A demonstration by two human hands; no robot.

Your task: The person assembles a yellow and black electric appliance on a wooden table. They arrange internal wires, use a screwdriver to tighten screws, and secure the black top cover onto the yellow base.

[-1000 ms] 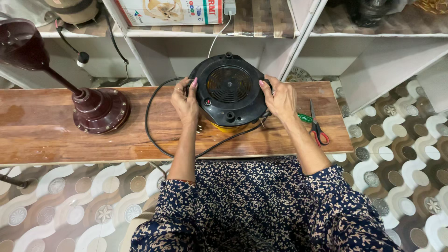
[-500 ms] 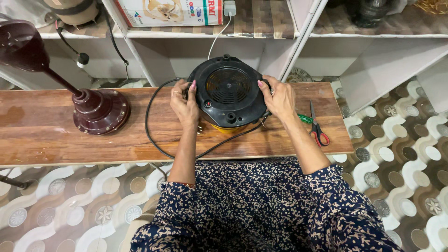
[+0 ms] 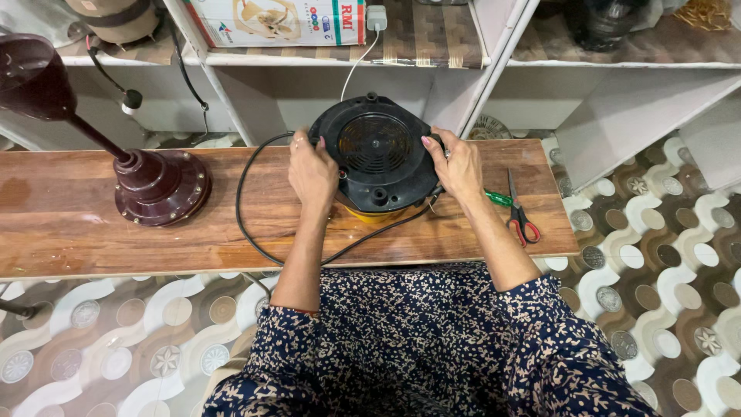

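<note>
On the left part of the table (image 3: 93,232), near the back edge, a dark maroon stand base (image 3: 160,188), round and with small screws on its rim; from it a maroon stem rising obliquely to the far left, up to a maroon cup-shaped head (image 3: 31,77) above the left end of the table. Further right, a black cable (image 3: 241,202) lying in a wide loop on the wood, running from the back edge towards the front edge and then back to the appliance. Left hand (image 3: 312,171) placed on the left side of the black round appliance (image 3: 378,150), fingers closed around its rim, holding it. The appliance standing a little right of the middle of the table, close to the back edge, its black grille face turned upward and a yellow part (image 3: 378,212) visible under it on the front side. Right hand (image 3: 457,166) holding the right side of the same rim, fingers bent over the edge, thumb on the top. Just beside the right hand, a green-handled screwdriver (image 3: 498,198), partly hidden by the wrist. Near the right end of the table, scissors (image 3: 519,212) with red handles, blades pointing to the back edge, apart from the appliance. Behind the table, white shelves (image 3: 432,62) with a cardboard box (image 3: 278,22) on them.
</note>
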